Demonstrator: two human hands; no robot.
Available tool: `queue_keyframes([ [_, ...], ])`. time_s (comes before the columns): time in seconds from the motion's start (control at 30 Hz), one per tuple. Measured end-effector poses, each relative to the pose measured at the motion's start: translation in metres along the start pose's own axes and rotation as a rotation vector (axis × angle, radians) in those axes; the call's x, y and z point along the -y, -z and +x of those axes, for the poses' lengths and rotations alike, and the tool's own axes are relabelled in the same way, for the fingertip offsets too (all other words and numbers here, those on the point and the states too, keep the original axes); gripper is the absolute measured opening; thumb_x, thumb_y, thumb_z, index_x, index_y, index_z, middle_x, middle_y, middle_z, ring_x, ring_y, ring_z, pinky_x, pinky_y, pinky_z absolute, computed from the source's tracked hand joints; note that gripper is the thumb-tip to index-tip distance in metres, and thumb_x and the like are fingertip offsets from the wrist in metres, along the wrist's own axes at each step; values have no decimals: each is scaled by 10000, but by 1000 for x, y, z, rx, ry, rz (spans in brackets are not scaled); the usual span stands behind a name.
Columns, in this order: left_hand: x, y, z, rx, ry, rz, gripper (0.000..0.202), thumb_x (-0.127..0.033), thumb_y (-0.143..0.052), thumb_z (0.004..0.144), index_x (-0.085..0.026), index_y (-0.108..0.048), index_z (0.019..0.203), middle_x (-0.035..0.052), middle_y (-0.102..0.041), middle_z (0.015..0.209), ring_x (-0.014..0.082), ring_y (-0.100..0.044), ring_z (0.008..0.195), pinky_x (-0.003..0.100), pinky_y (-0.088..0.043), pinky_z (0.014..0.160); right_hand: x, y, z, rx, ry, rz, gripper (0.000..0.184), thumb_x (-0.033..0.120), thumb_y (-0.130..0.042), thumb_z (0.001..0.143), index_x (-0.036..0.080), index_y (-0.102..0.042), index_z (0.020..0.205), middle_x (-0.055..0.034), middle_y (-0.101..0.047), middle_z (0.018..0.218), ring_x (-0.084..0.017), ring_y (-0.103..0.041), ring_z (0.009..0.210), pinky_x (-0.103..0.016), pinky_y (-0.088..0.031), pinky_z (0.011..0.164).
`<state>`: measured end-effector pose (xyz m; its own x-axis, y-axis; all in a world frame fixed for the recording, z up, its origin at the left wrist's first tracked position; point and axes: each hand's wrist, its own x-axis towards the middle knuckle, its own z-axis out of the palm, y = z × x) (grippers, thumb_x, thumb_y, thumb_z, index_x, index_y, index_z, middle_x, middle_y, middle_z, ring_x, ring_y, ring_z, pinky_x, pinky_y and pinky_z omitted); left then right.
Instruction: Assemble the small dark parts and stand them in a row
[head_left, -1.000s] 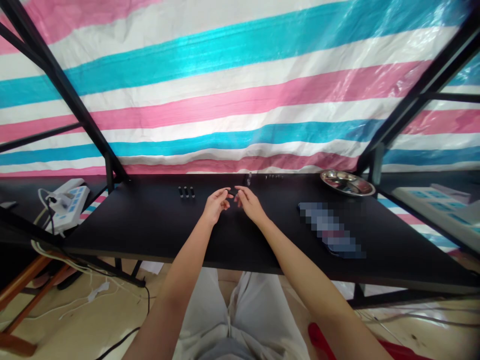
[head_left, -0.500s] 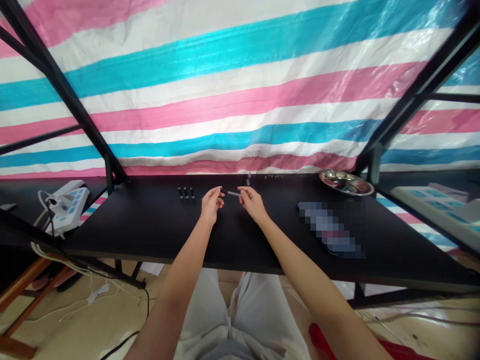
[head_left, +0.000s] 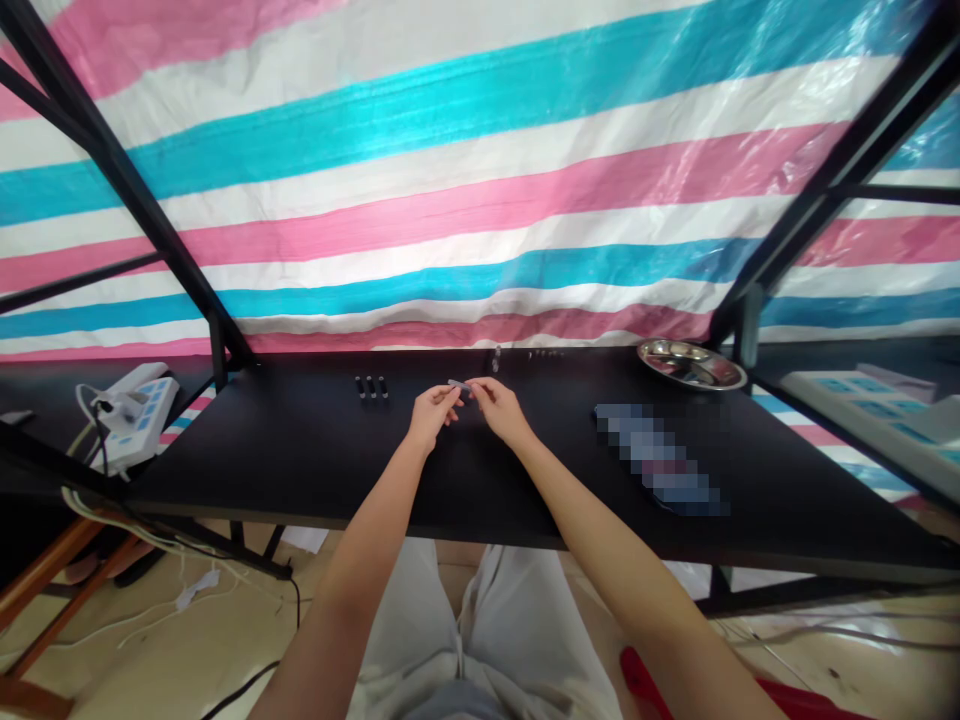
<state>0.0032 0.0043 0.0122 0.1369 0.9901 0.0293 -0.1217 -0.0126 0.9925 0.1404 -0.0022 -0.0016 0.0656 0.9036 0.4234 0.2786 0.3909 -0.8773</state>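
My left hand [head_left: 435, 412] and my right hand [head_left: 496, 408] are close together above the middle of the black table [head_left: 300, 450]. Between their fingertips is a slim grey pen-like stick [head_left: 460, 385], pinched at both sides. Only its short middle stretch shows; the fingers cover the rest. Three short black cylinders with pale ends [head_left: 371, 387] stand or lie in a row left of my left hand; which of the two I cannot tell. Just beyond my right hand lie small clear pieces [head_left: 496, 358], and several tiny shiny bits [head_left: 546, 353] lie farther right.
A round metal dish [head_left: 691, 364] sits at the back right. In front of it lies a pixelated blue item [head_left: 660, 460]. Black metal frame posts [head_left: 184, 270] rise at both sides, with a striped plastic sheet [head_left: 480, 210] behind. A power strip [head_left: 142, 415] is at left.
My hands have come closer together, the left moving right and slightly down. Less of the stick shows between them; its dark part is now hidden.
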Motion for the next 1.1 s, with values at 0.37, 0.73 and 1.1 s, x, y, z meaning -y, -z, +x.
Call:
queue_keyframes([
  [0.37,3,3,0,-40,-82,49,360,-384,-651,672,-117,-665,913,4,-580,643,23,-400,385,189,-300,385,-6,-2,0,58,90,-119,224,373,-494,794,190,-615,842,-38,-602,834,-145,-551,738,-298,-444,714],
  [0.73,4,4,0,87,-76,120,363,-421,-495,796,-148,-624,998,-18,-530,672,19,-414,382,176,-288,369,-1,6,0,174,151,-242,153,318,-515,774,185,-588,789,-14,-547,710,-119,-477,595,-263,-410,595],
  [1.1,4,2,0,-7,-69,161,299,-378,-439,832,-167,-514,1031,-58,-459,625,28,-376,378,175,-303,398,0,5,6,314,64,-242,201,377,-518,751,178,-541,738,18,-531,609,-102,-456,533,-233,-389,546],
])
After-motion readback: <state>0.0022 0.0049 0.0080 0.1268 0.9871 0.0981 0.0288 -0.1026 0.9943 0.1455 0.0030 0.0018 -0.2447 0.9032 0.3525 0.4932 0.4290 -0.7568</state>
